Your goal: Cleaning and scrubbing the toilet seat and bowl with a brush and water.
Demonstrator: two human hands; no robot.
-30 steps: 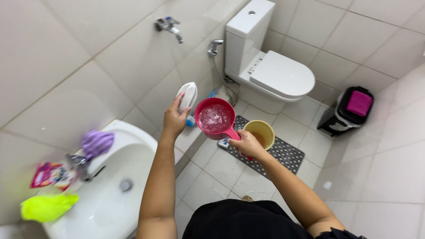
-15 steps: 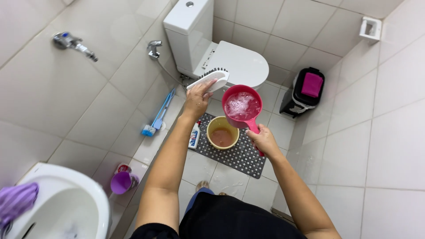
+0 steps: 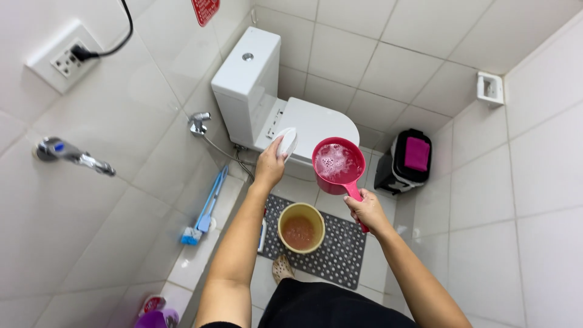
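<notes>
Holding a red plastic dipper (image 3: 337, 164) by its long handle in the right hand (image 3: 366, 209), fingers wrapped tight round the grip. Looking pretty full of pinkish water with white foam bubbling on top, round bowl tipping a bit toward the far side, hovering just right of the closed toilet lid (image 3: 322, 126). Gripping a white scrub brush (image 3: 286, 141) in the left hand (image 3: 269, 167), fingers curled over its back, hanging right at the near edge of the lid. Hands staying apart, brush to the left, dipper to the right. Sitting below, nearer in, a yellow bucket (image 3: 301, 227) with murky brownish water on a dark perforated mat (image 3: 343, 252). Leaning on the left wall ledge, a blue long-handled brush (image 3: 205, 209). Standing far right, a black bin with a pink top (image 3: 408, 161).
</notes>
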